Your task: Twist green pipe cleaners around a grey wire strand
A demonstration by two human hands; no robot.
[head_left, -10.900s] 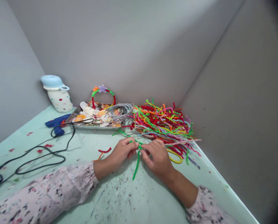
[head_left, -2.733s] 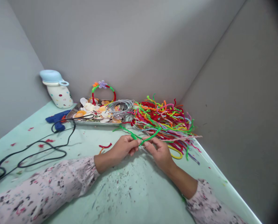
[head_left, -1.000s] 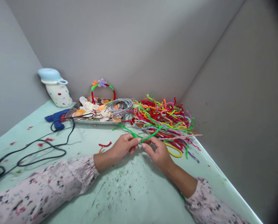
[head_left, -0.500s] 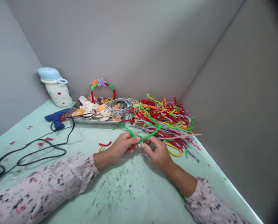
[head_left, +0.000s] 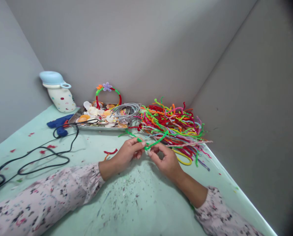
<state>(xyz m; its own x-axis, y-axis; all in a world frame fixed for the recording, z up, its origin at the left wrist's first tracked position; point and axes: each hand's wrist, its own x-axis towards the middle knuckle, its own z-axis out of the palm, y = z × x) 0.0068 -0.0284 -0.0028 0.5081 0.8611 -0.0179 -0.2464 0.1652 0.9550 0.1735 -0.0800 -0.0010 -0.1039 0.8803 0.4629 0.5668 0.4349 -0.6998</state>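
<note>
A bright green pipe cleaner (head_left: pixel 158 141) is pinched between both hands over the middle of the table, bent near the fingertips with one end sticking up to the right. My left hand (head_left: pixel 127 153) has thumb and fingers closed on its left part. On the other side of the bend, my right hand (head_left: pixel 166 159) grips it between thumb and forefinger. Just beyond the hands lies a tangled heap of coloured pipe cleaners (head_left: pixel 173 123). A small red and orange scrap (head_left: pixel 110 152) rests left of my left hand.
A metal tray (head_left: pixel 104 128) holds shells and a coil of grey wire (head_left: pixel 128 111). Over it stands a pipe-cleaner hoop with flowers (head_left: pixel 120 98). To the left are a blue glue gun (head_left: pixel 60 123), its black cord (head_left: pixel 69 159) and a white bottle (head_left: pixel 62 98). Walls rise behind.
The green pipe cleaner's raised end has dipped slightly and shifted left. My left fingers have moved a little along the bend; both hands otherwise stay in place.
</note>
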